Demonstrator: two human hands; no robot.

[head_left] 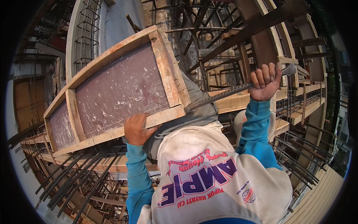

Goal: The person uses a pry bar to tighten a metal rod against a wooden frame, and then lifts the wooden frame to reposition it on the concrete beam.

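Note:
A formwork panel [121, 91], a brown board framed with wooden battens, lies tilted across my lap toward the left. My left hand [136, 129] is closed around its near batten, with some fingers hidden by the wood. My right hand [265, 80] is raised at the right, wrapped round a ribbed steel bar [229, 92]. A flattened, blade-like end [289, 70] sticks out beyond that fist. The bar's other end reaches the panel's near right corner; I cannot tell whether it touches the wood there.
Rebar ends [76, 183] jut out at the lower left, and more rebar [298, 160] at the right. A rebar cage [85, 35] stands at the upper left. Dark beams [257, 28] cross the upper right above an opening. A timber beam [233, 101] runs behind the bar.

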